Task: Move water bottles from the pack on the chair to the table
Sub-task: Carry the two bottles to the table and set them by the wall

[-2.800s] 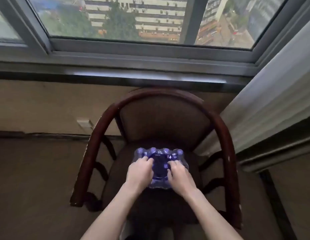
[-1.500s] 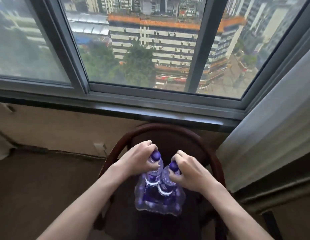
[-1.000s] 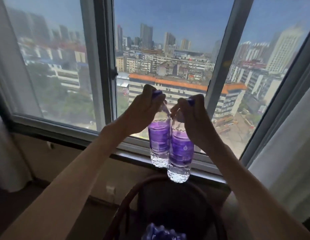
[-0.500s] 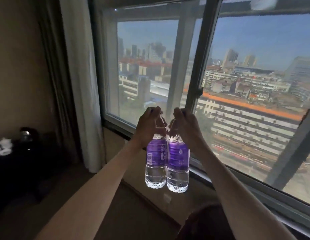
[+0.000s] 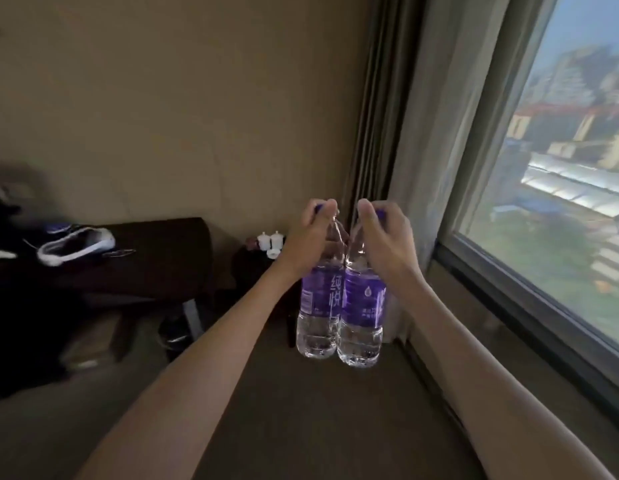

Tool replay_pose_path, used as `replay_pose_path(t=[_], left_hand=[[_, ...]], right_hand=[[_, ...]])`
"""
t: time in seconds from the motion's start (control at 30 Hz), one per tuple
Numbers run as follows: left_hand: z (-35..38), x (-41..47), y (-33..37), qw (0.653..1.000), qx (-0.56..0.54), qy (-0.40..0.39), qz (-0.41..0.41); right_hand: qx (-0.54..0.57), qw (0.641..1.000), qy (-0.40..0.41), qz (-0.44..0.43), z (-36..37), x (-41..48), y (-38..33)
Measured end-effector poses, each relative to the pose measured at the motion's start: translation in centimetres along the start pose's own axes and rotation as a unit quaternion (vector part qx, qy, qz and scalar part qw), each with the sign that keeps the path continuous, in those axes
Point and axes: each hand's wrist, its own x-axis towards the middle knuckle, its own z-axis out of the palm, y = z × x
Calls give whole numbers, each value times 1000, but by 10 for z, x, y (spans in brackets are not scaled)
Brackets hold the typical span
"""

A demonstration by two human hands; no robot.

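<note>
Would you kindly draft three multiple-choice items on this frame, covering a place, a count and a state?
1. Where is the window in the view?
A. right
B. left
C. behind the dark table

2. How many clear plastic water bottles with purple labels are held?
A. one
B. two
C. four

3. How are the bottles carried?
A. lying flat on the palms
B. hanging upright, gripped at the caps
C. tucked under an arm

Answers:
1 A: glass and curtain fill the right side.
2 B: the left hand holds the left bottle and the right hand holds the right bottle.
3 B: fingers close around the tops, bases hanging in the air.
</note>
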Motion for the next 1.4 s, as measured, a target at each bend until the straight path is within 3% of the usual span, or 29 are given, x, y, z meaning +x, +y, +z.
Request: replay_pose_path(t=[0.13,0.3,0.57,0.77,1.03,1.27,1.4], left_hand=[[-69,89,-47,998,43,35,17],[-147,209,-94,999,32,23,1],[-257,380,-171,996,-1,80,-25],[-332,498,-264,997,7,72,-29],[-393,587,-377,991,8,84,-107],[-408,607,-463,988,17,108,-112],[-409,609,-548,983,28,128,-130]], right_hand=[[-19,1000,-14,-15,85,83,49],[-38,998,-54,-24,174,201,112],[-1,986,-160,43,306,378,196],[-16,983,-178,51,407,478,278],[-6,980,-190,65,499,543,397],[1,969,-234,85,538,553,501],[-10,964,-246,100,551,540,588]])
